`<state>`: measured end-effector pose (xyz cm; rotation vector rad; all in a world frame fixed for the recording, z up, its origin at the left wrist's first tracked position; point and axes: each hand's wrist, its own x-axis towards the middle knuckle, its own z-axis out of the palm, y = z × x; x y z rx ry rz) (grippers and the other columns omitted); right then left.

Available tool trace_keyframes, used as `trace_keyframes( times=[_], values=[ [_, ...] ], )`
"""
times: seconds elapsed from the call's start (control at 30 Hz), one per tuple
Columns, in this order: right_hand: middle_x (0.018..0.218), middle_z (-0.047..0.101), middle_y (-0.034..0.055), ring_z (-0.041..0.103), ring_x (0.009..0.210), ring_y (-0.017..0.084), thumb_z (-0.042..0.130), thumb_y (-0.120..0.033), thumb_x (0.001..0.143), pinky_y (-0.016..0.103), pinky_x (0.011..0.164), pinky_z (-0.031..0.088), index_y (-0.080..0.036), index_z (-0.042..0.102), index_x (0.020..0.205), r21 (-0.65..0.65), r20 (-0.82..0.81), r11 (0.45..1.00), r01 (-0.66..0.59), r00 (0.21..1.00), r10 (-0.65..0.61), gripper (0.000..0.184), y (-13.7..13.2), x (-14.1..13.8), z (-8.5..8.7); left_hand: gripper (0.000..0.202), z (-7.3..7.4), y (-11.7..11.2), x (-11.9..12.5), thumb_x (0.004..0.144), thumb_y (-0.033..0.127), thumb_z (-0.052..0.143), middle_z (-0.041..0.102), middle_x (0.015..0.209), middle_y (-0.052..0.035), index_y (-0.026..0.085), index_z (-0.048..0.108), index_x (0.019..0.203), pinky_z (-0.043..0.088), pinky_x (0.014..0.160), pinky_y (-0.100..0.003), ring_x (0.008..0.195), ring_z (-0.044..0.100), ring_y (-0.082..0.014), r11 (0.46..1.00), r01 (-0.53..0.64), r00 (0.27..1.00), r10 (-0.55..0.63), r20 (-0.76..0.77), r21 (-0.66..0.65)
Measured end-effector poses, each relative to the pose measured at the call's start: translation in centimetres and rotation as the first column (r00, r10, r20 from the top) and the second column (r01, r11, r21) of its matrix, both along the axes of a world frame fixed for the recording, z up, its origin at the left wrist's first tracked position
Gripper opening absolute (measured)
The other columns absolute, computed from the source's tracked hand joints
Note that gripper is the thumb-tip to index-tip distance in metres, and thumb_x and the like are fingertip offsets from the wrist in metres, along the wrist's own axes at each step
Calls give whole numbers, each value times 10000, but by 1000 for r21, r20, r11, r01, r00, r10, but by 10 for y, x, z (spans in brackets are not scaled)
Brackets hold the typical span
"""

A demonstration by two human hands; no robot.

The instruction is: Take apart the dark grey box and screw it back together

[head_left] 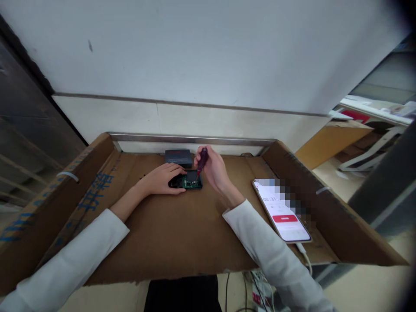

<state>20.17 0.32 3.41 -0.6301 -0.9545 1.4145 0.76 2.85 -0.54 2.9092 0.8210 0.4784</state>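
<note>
My right hand (212, 167) is closed around the dark purple handle of a screwdriver (203, 159). The screwdriver slants down, its tip at the right part of a green circuit board (191, 183) set in a black casing (200, 186). Over the left end of that casing lies my left hand (165, 178), thumb along the near side and fingers along the far side, gripping it against the cardboard. Part of the casing is hidden under the left hand. Just behind both hands sits a dark grey box (178, 157).
The work surface is a cardboard tray (169, 234) with raised side walls, against a white wall (195, 52). On its right lies a lit smartphone (282, 212) showing a timer, with a white cable (303, 251) plugged in. Cables hang below the front edge.
</note>
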Motion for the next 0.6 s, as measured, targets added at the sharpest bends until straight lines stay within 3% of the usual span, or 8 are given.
trace_keyframes(
  times=[0.17,0.33,0.5,0.6],
  values=[
    [540,413,-89,390,470,66,546,-584,810,222,489,317,-227,449,815,11,-3,999,42,999,-42,370,0,-5,-2,497,-1,0,0,826,561,564,627,1172,-102,186,568,1151,407,963,-401,1083,580,-262,1000,0,1000,0,3,1],
    [589,502,-122,436,502,66,714,-446,719,214,522,345,-275,332,870,85,34,991,108,993,-112,445,1,-7,-7,503,-2,1,0,829,564,560,631,1158,-109,164,571,1134,420,944,-394,1063,589,-260,1000,13,1000,-13,8,17],
    [722,596,-59,544,625,81,711,-448,717,229,579,410,-239,452,872,68,58,989,128,990,-132,367,1,-3,-8,498,-3,1,-1,831,560,561,629,1161,-103,168,568,1138,418,949,-392,1072,584,-258,1000,13,1000,-13,12,19],
    [719,558,-37,530,619,77,626,-527,771,234,577,410,-207,534,856,41,60,996,77,995,-79,343,1,-2,-7,491,-2,0,0,824,553,570,629,1163,-101,178,570,1141,414,954,-395,1075,583,-260,1000,8,1000,-8,15,10]
  ],
)
